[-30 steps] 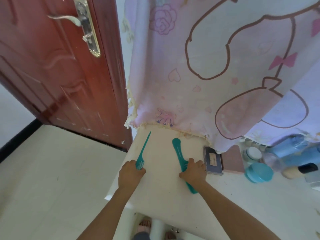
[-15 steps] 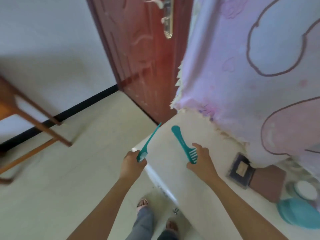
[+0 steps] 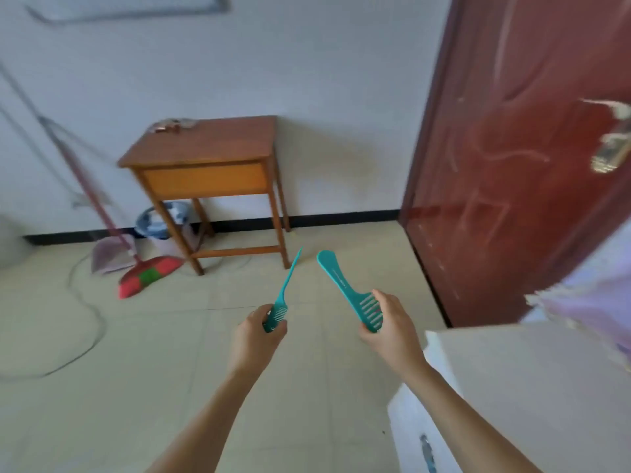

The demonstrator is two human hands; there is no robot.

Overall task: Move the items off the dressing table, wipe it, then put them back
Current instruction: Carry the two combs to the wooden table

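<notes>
Head view: you grip a teal tail comb (image 3: 282, 297) in your left hand (image 3: 254, 331) and a teal wide-tooth comb (image 3: 345, 288) in your right hand (image 3: 389, 324), fingers curled round both, held over the floor (image 3: 119, 387) left of the white counter (image 3: 532, 387). Far left, a bin (image 3: 158, 221) holds blurred contents.

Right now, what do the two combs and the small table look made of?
The tail comb and the wide-tooth comb look like moulded teal plastic: uniform colour, smooth faces. The small table looks like varnished brown wood, perhaps laminate; blur hides any grain.
</notes>
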